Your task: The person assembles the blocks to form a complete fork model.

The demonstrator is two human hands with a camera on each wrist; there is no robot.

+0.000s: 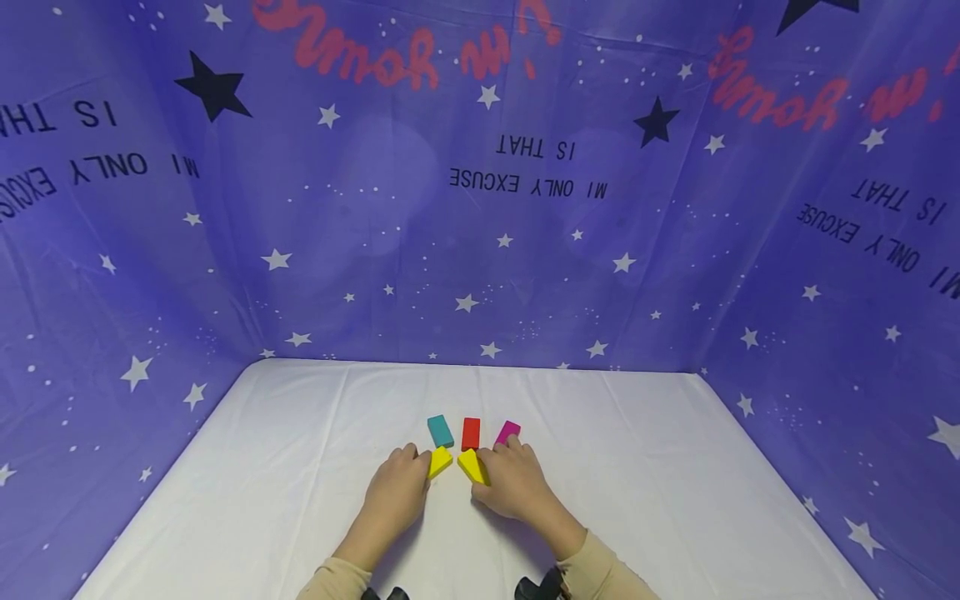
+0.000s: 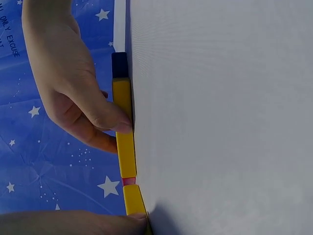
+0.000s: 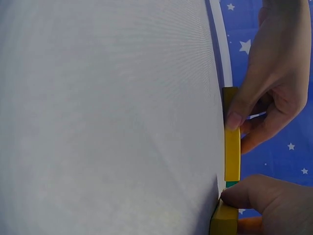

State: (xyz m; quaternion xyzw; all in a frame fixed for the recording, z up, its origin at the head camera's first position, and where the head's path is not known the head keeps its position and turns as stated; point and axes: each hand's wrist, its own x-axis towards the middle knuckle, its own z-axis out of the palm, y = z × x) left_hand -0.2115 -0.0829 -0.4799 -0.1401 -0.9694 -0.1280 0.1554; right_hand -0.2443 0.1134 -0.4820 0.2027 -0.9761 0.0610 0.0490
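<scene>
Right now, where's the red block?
In the head view, the red block lies between the teal block (left) and magenta block (right), just beyond the yellow block in the right hand.

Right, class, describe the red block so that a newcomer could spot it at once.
On the white table, find the left hand and right hand. Just beyond the yellow blocks they hold, the red block lies between a teal block and a magenta block. It is the only red one.

Blue-violet fabric backdrop (image 1: 420, 258), lightly creased: hung behind and at both sides; bore white stars (image 1: 467, 302), black stars (image 1: 216, 86), upside-down red script (image 1: 365, 67) and black capitals (image 1: 483, 181). Flat table (image 1: 645, 475): stood before it, covered in white cloth.
</scene>
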